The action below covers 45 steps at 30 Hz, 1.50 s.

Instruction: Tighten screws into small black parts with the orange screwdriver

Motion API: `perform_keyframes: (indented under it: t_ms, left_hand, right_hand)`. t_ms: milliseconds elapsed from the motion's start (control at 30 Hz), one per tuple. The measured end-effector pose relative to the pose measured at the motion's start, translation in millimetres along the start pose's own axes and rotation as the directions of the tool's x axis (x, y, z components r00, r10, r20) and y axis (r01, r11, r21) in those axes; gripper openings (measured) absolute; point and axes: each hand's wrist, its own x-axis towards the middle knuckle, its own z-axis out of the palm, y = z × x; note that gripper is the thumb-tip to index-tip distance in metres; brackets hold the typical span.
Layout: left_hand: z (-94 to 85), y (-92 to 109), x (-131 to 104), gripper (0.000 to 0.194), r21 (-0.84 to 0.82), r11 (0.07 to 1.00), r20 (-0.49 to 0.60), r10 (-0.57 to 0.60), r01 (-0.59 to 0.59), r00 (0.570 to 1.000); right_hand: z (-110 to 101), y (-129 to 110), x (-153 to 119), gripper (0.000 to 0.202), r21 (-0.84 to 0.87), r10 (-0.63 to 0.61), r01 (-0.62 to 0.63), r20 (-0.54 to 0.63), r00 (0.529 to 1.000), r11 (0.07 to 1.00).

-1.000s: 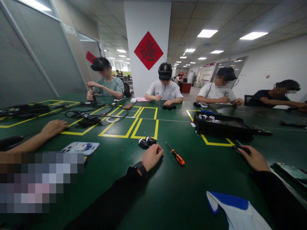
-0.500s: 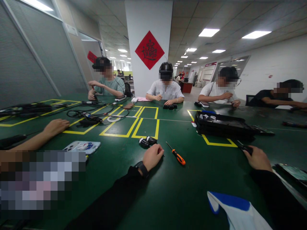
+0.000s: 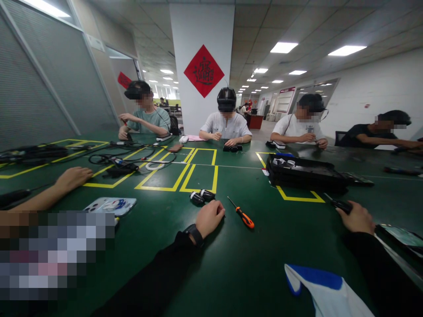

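Head view showed me the right hand (image 3: 358, 217) gripping a dark tool (image 3: 342, 205) on the worktop (image 3: 251, 273) near the black tray (image 3: 304, 172), seemingly a tool-handling step needing a steady grip next, while the left hand (image 3: 210, 217) curled beside an orange screwdriver (image 3: 245, 217), its hold unclear.

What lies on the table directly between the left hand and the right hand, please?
In the head view, an orange-handled screwdriver lies between the left hand and the right hand.

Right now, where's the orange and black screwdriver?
In the head view, the orange and black screwdriver lies on the green table between your hands, just right of your left hand.
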Motion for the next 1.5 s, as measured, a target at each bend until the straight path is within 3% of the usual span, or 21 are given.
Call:
perform_keyframes:
  t_ms: [100,167,267,333,433,533,567,667,700,833,1000,1133,1367,1433,1500]
  left_hand:
    - [1.1,-2,1,0.017,-0.006,1.0,-0.007,0.01,-0.01,1.0]
    - [1.7,-2,1,0.017,-0.018,1.0,0.0,0.01,-0.01,1.0]
    - [1.7,-3,2,0.017,-0.033,0.999,0.013,-0.01,0.01,1.0]
    - [0.1,-5,2,0.016,-0.05,0.999,0.026,-0.012,0.014,1.0]
    - [-5.4,-9,3,0.016,-0.112,0.993,0.084,0.032,-0.022,0.996]
    - [-10.6,-14,5,0.023,-0.19,0.981,0.175,0.079,-0.045,0.981]
    - [-11.3,-15,5,0.024,-0.204,0.978,0.193,0.087,-0.046,0.977]
    - [-9.7,-16,9,0.023,-0.198,0.979,0.185,0.092,-0.055,0.978]
    - [-8.6,-15,11,0.022,-0.186,0.981,0.176,0.093,-0.059,0.98]
    - [-7.1,-11,16,0.018,-0.135,0.986,0.192,0.123,-0.098,0.974]
    - [-10.2,-3,14,0.015,-0.085,0.974,0.206,0.224,-0.211,0.952]
    - [-7.3,2,10,0.019,-0.255,0.958,0.18,0.183,-0.134,0.966]
    - [-7.5,11,9,0.031,-0.719,0.687,0.264,0.128,0.107,0.956]
    - [-9.0,15,8,0.033,-0.776,0.613,0.276,0.124,0.145,0.953]
    - [-9.5,18,7,0.033,-0.802,0.572,0.299,0.138,0.17,0.944]
  right_hand:
    - [-10,-9,-6,0.064,0.072,0.109,-0.108,-0.014,0.994,0.992]
    - [-21,-21,-14,0.061,0.106,0.128,-0.113,-0.148,0.981,0.988]
    - [-44,-53,-32,0.045,0.147,0.008,0.052,-0.383,0.924,0.988]
    - [-63,-84,-46,0.034,0.172,-0.171,0.258,-0.405,0.898,0.951]
    - [-94,-137,-70,0.021,0.239,-0.485,0.527,-0.214,0.848,0.815]
    - [-125,-186,-97,0.022,0.318,-0.662,0.627,0.004,0.749,0.711]
    - [-135,-201,-106,0.022,0.366,-0.712,0.643,0.084,0.697,0.672]
    - [-158,-238,-133,0.022,0.499,-0.84,0.676,0.291,0.459,0.542]
    - [-162,-250,-141,0.02,0.502,-0.857,0.695,0.307,0.413,0.515]
    - [-156,-287,-168,0.012,0.381,-0.871,0.784,0.19,0.453,0.491]
    - [-121,-311,-182,0.006,0.47,-0.924,0.807,0.054,0.378,0.358]
    - [-104,-316,-181,0.006,0.533,-0.914,0.77,0.014,0.406,0.35]
    - [-106,-312,-179,0.013,0.755,-0.832,0.563,-0.042,0.553,0.336]
    - [-112,-311,-180,0.014,0.824,-0.821,0.486,-0.046,0.569,0.291]
    - [-119,-309,-177,0.015,0.87,-0.83,0.422,-0.026,0.557,0.256]
